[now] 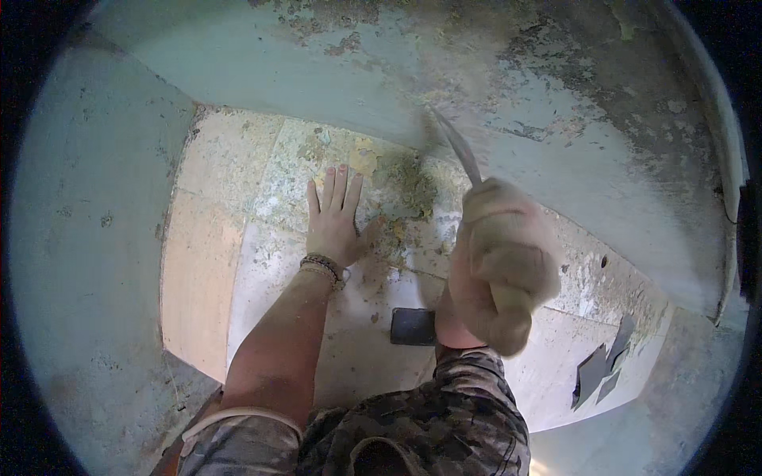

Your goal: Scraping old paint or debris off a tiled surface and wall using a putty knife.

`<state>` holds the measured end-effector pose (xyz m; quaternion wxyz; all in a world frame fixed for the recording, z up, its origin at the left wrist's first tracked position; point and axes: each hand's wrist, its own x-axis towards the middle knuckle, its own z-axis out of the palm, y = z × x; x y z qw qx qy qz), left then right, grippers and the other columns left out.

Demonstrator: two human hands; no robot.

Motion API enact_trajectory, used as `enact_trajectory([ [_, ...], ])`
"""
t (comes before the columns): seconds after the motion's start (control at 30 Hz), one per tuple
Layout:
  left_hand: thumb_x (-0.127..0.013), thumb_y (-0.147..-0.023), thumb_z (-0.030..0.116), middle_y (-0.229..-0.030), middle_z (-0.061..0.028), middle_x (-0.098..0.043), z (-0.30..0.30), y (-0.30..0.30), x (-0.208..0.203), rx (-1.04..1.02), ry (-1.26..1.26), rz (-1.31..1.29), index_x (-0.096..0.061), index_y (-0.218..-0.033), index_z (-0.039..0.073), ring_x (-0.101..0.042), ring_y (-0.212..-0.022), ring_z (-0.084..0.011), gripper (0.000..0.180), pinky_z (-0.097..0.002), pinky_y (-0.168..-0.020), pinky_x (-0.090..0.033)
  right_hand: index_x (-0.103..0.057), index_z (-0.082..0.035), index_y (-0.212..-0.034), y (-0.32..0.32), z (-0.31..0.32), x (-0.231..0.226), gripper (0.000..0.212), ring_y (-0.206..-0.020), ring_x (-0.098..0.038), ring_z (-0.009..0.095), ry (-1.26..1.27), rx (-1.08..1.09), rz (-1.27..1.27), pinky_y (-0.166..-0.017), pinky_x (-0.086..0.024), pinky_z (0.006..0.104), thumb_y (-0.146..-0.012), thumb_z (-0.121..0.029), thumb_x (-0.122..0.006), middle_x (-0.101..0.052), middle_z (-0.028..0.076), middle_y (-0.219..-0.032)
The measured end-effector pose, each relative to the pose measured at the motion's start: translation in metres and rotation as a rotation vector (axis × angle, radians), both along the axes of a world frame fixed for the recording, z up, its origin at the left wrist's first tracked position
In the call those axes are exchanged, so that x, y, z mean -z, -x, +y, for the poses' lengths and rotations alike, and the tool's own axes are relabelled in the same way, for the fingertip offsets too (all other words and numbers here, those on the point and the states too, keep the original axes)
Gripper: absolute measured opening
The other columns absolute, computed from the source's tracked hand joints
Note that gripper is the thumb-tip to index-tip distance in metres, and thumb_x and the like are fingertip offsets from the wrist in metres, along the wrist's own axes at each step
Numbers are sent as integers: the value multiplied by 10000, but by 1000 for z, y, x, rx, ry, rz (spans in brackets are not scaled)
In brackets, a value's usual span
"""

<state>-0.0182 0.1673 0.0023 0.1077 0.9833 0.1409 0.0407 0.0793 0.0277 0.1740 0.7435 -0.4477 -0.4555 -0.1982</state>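
My left hand [335, 226] lies flat with fingers stretched out on the tiled surface [278, 274], among crumbs of flaked paint. Beaded bracelets [322, 268] circle its wrist. My right hand [508, 266], smeared by motion, is raised and wrapped round the handle of a tool with a thin, slightly curved metal blade [459, 148]. That blade points up and left toward the pale green wall [317, 75]; whether its tip touches the wall I cannot tell. The fist hides the handle. Below the blade sits a heap of greenish-brown flakes [411, 186].
A black flat rectangular object [412, 326] lies near my right forearm. Dark grey shards [597, 371] rest at the right. Patches of bare, peeling wall [556, 75] show at the upper right. A green side wall [99, 230] bounds the left, and an upright edge [726, 159] the right.
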Motion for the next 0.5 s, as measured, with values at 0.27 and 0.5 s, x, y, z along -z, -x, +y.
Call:
enact_trajectory([
  [0.27, -592, -918, 519, -1614, -187, -216, 10, 7, 1, -17, 2, 18, -263, -1540, 59, -132, -1515, -345, 841, -573, -1211, -45, -501, -3, -685, -1, -5, -8, 315, -540, -425, 239, -76, -115, -28, -509, -331, 356, -839, -276, -476, -483, 125, -622],
  [0.5, -584, -904, 550, -1607, -191, -227, 5, 6, 0, -7, -3, 8, -304, -1526, 58, -150, -1508, -344, 841, -574, -1212, -49, -490, -66, -699, -5, 0, 7, 479, -532, -420, 206, 30, 105, 24, -506, -322, 347, -931, -484, -475, -493, 53, -644],
])
